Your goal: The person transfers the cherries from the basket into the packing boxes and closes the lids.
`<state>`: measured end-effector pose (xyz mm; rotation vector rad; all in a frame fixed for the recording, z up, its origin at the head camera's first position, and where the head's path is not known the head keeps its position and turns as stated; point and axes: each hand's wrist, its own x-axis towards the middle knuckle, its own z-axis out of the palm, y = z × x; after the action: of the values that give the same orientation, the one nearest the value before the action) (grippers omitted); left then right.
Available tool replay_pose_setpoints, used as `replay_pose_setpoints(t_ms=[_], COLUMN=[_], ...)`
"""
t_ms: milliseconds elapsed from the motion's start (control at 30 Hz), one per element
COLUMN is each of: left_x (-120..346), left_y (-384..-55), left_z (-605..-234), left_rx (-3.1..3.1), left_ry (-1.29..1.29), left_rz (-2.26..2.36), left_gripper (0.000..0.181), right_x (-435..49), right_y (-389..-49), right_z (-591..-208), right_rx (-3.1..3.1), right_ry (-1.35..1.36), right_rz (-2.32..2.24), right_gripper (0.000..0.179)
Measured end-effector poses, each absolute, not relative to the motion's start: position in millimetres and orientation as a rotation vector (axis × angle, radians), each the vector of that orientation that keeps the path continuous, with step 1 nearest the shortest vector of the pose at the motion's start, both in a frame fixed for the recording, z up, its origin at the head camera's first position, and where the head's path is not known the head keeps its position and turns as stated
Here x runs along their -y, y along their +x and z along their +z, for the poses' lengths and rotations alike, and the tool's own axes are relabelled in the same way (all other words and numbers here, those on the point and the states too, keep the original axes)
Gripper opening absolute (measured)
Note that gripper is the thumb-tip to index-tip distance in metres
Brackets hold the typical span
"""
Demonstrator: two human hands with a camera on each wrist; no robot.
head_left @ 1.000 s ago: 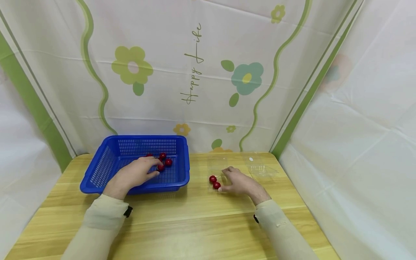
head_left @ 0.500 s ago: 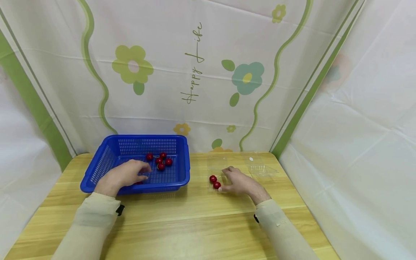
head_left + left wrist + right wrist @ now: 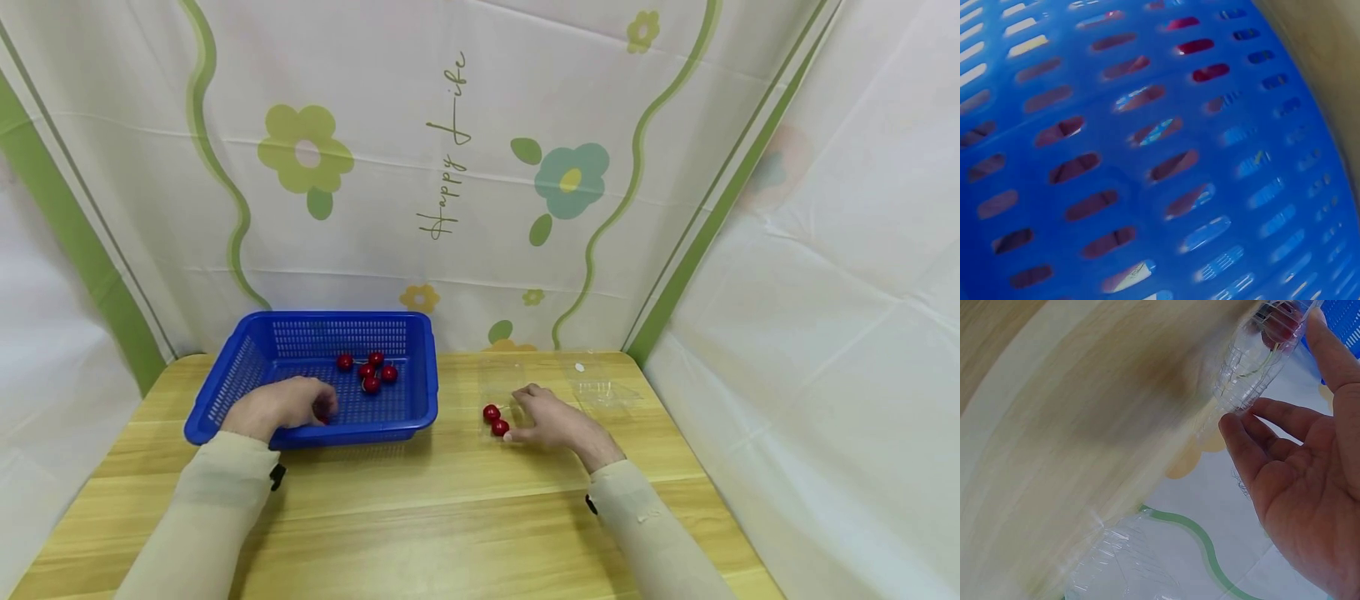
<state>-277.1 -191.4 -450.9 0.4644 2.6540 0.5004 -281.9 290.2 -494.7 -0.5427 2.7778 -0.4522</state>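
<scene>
My left hand point(image 3: 281, 408) reaches into the blue basket point(image 3: 431, 392) at its near side, fingers curled around a red cherry point(image 3: 322, 419) that is partly hidden. Through the basket slots in the left wrist view, bits of red cherry point(image 3: 1210, 72) and of the hand show. Several other cherries point(image 3: 371, 385) lie in a group toward the basket's right. My right hand point(image 3: 555, 417) holds an open clear plastic box point(image 3: 1241, 375) between thumb and fingers. Two cherries point(image 3: 500, 427) with stems sit in this box.
A second clear plastic box point(image 3: 606, 393) stands open at the back right of the wooden table point(image 3: 420, 533). A white curtain point(image 3: 480, 275) with printed flowers hangs right behind the table, and more cloth closes off both sides.
My left hand has drawn back from the cherry group to the basket's near left, where its fingers have closed around a cherry. The right hand has stayed put on the box.
</scene>
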Motion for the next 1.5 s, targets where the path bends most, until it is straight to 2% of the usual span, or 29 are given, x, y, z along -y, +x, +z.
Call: replay_pose_setpoints(t_ms=[367, 867, 1300, 1500], left_x=[192.8, 186.2, 170.9, 161.1], left_y=[-276.9, -283.8, -278.4, -276.7], left_z=[-455.9, -444.4, -435.2, -435.3], left_rx=[-2.639, -2.751, -2.893, -2.93], left_ry=[0.412, 0.584, 0.867, 0.904], left_rz=[0.538, 0.443, 0.52, 0.605], left_gripper=[0.015, 0.017, 0.02, 0.023], right_x=[-289.1, -289.3, -289.9, -289.6], right_y=[-282.4, -281.7, -283.5, -283.2], right_z=[-493.6, -493.0, -494.9, -494.4], right_rx=[-2.772, -2.774, -2.78, -2.778], right_ry=[-0.54, -0.546, -0.545, -0.544], right_rz=[-0.443, -0.441, -0.435, -0.433], right_gripper=[0.093, 0.093, 0.093, 0.094])
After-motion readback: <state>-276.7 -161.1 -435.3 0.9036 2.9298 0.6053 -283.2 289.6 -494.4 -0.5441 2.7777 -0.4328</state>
